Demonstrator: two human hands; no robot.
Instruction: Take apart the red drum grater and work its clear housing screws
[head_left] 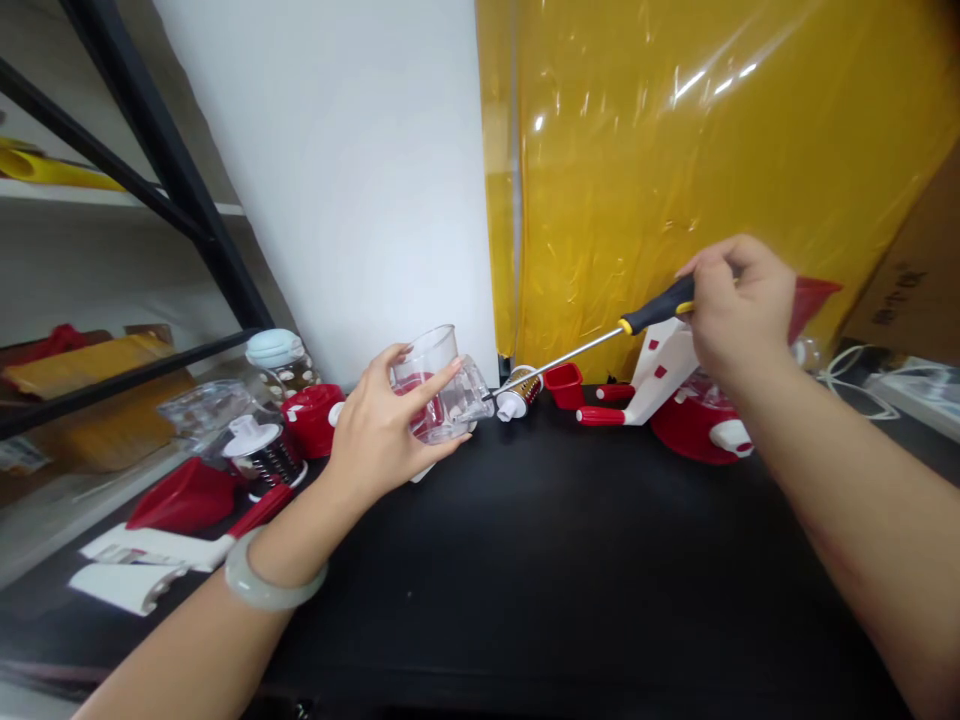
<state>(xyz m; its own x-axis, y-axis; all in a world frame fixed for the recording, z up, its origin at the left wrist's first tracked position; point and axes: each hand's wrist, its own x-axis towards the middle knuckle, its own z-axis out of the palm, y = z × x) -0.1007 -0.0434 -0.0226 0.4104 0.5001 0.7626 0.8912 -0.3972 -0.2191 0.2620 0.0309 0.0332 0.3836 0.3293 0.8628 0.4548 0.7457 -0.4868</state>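
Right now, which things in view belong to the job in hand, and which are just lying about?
In hand:
- Clear plastic cup-shaped part, in the left hand
- Black-and-yellow-handled screwdriver, in the right hand, tip near that part

Apparently lying about, though some may be related:
- Small red plastic cup
- Gold-toned metal drum with white end
- Jar with pale-blue lid

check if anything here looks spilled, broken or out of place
Nothing looks spilled. The white piece at lower left has a notched edge that looks odd, though I can't tell damage from design. The clear cup is tilted, but the left hand holds it.
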